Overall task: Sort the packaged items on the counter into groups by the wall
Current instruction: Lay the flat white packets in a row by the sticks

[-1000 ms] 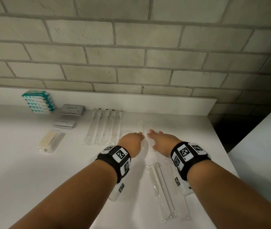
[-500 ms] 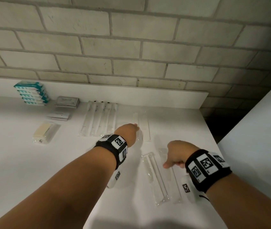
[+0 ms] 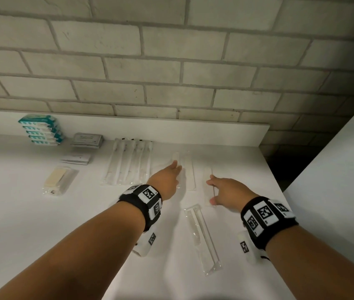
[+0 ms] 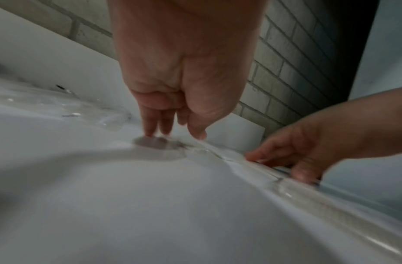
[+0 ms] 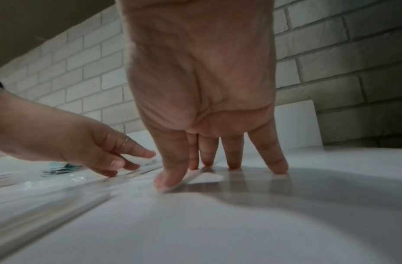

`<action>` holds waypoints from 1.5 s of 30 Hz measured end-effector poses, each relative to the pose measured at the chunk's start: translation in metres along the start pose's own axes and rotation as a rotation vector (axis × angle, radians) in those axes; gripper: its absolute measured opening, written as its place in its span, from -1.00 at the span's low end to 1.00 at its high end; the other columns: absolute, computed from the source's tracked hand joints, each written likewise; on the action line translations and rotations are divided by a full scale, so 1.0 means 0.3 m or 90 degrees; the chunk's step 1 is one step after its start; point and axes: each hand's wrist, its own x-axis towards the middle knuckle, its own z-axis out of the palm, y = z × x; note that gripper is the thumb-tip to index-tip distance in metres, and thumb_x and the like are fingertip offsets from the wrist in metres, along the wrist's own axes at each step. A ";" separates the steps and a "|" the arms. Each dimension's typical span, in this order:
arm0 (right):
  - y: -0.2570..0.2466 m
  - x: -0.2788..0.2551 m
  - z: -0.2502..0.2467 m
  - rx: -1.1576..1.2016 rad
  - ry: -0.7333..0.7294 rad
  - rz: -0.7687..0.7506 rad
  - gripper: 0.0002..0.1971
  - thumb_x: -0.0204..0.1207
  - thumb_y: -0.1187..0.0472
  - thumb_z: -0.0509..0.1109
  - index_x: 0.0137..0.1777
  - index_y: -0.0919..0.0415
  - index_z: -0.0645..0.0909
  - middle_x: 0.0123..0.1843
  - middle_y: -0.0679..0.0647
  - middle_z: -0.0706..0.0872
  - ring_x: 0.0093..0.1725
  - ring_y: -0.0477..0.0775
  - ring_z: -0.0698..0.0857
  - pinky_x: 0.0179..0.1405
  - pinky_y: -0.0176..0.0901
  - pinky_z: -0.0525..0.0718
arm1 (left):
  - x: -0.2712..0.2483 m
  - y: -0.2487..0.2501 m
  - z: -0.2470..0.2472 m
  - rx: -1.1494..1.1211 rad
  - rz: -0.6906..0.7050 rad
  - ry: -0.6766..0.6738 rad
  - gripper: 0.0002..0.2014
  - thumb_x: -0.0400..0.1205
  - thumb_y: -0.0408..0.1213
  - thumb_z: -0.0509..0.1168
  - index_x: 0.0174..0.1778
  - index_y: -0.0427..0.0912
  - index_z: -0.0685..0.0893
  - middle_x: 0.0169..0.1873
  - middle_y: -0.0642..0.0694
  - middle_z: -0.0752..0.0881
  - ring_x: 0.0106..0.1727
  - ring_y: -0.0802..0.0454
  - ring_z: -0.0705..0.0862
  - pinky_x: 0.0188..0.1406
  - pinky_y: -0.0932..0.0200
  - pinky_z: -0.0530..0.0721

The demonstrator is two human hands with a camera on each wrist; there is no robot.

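Both hands lie flat on clear comb packets near the wall. My left hand [image 3: 175, 167] [image 4: 172, 132] presses straight fingers on one clear packet [image 3: 176, 158], with a second one [image 3: 189, 174] just to its right. My right hand [image 3: 213, 190] [image 5: 218, 169] has spread, straight fingers and its thumb down on a third clear packet [image 3: 207, 173] [image 5: 195, 176], right of those two. One more clear comb packet [image 3: 202, 234] lies loose nearer to me, between my forearms.
By the wall from the left stand a stack of teal boxes [image 3: 39, 133], grey packets [image 3: 87, 139], white packets [image 3: 76, 159] and a row of toothbrush packets [image 3: 130, 163]. A beige bar in clear wrap [image 3: 57, 180] lies further out. The counter's edge [image 3: 279, 187] is right of my right hand.
My right hand drew back to a packet near the loose one, then slid forward toward the wall with that packet under its fingers. The left hand stayed on its packet.
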 end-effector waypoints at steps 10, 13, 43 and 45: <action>0.012 0.129 0.002 -0.010 -0.021 -0.011 -0.29 0.65 0.16 0.25 0.71 -0.10 -0.02 0.75 -0.16 -0.14 0.73 0.06 -0.04 0.62 0.24 0.22 | 0.059 0.099 0.025 0.150 0.020 -0.055 -0.46 0.74 -0.14 0.10 0.65 -0.19 0.22 0.67 -0.10 0.16 0.70 -0.14 -0.02 0.64 -0.13 -0.02; 0.016 0.156 0.008 -0.019 -0.035 -0.007 -0.30 0.67 0.18 0.19 0.71 -0.12 -0.07 0.73 -0.22 -0.21 0.73 0.03 -0.13 0.58 0.40 0.19 | 0.069 0.099 0.037 0.151 0.021 -0.046 -0.46 0.74 -0.14 0.11 0.64 -0.18 0.23 0.67 -0.09 0.18 0.70 -0.13 0.01 0.64 -0.13 -0.01; 0.071 -0.048 -0.064 0.121 0.128 0.090 -0.38 0.58 0.13 0.41 0.62 0.06 0.31 0.54 0.10 0.50 0.46 0.14 0.53 0.41 -0.01 0.52 | 0.078 0.101 0.029 0.130 0.002 -0.045 -0.51 0.70 -0.17 0.16 0.57 -0.16 0.35 0.54 -0.06 0.39 0.56 -0.11 0.26 0.59 -0.14 0.13; 0.087 -0.036 -0.041 0.007 0.043 0.057 -0.37 0.60 0.17 0.37 0.65 0.01 0.27 0.68 -0.01 0.30 0.57 0.09 0.39 0.52 -0.05 0.39 | 0.079 0.100 0.029 0.111 -0.002 -0.035 -0.50 0.69 -0.17 0.18 0.57 -0.14 0.35 0.54 -0.06 0.40 0.57 -0.11 0.25 0.60 -0.13 0.12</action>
